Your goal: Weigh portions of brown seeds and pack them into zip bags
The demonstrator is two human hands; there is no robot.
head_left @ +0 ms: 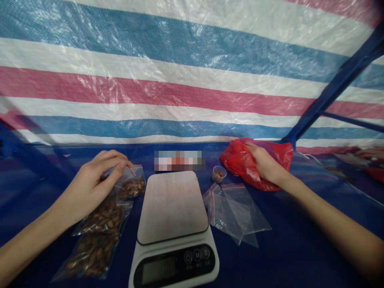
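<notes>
My left hand (103,176) is closed at the top edge of a clear zip bag (133,186) holding brown, almond-like pieces, with the thumb and fingertips together there. Below it, more filled zip bags (96,250) lie overlapping. On the right, my right hand (264,162) grips a crumpled red plastic bag (240,162); its fingertips are partly hidden by the folds. Between my hands stands a digital kitchen scale (173,208) with a bare metal plate and a dim display.
A small clear cup (219,175) with a few brown pieces stands beside the red bag. Flat, unfilled zip bags (237,212) lie right of the scale. Behind it is a pixelated item (180,160). A striped tarp (168,88) and blue metal frame (333,92) bound the blue surface.
</notes>
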